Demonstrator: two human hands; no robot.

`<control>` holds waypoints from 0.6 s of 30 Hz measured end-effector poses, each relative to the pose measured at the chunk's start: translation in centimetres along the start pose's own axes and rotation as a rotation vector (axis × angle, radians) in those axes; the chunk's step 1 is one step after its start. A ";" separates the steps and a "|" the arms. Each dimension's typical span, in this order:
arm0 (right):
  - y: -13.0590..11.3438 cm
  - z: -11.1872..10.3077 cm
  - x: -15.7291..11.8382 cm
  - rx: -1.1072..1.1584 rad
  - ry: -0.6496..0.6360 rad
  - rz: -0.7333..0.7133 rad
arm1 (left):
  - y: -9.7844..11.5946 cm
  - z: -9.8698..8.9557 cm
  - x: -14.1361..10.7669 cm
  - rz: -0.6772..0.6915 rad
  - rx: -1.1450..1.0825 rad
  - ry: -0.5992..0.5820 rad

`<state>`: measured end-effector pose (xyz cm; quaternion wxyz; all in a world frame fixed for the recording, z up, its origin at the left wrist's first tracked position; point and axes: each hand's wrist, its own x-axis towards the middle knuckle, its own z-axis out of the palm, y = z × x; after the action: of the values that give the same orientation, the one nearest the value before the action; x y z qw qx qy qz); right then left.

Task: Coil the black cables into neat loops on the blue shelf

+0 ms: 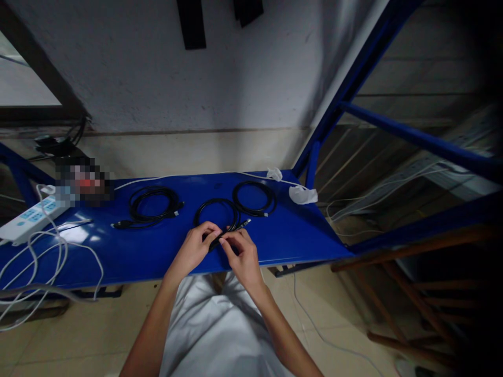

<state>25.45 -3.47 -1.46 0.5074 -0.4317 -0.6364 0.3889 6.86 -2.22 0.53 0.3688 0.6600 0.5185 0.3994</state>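
A coiled black cable (217,201) lies at the near middle of the blue table (298,235), with one metal-tipped plug pointing right. My left hand (198,244) pinches the near side of this coil between thumb and fingers. Close beside it, my right hand (241,252) also has its fingertips closed on the cable. What exactly sits between the fingertips is partly hidden. A second black cable coil (153,189) rests to the left, its two plug ends lying outside the loop. Just behind and right of my hands lies a third black cable coil (254,183).
A white power strip (35,215) and tangled white cords (58,256) occupy the left end. Crumpled white pieces (303,195) lie at the back right. Blue frame bars (338,112) rise on the right, near a wooden chair (408,309). Behind the table stands a wall (157,89).
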 end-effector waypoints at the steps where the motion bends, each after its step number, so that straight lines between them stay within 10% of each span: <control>1: 0.0 0.0 -0.1 -0.033 -0.007 0.003 | 0.1 0.1 -0.1 0.003 0.027 0.004; 18: -0.4 -0.6 -0.5 -0.526 0.115 -0.211 | -0.3 2.3 -1.3 0.080 0.244 0.167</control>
<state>26.03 -4.00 -1.14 0.4510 -0.5013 -0.7269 0.1303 8.64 -3.60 -0.90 0.2251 0.6848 0.5653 0.4011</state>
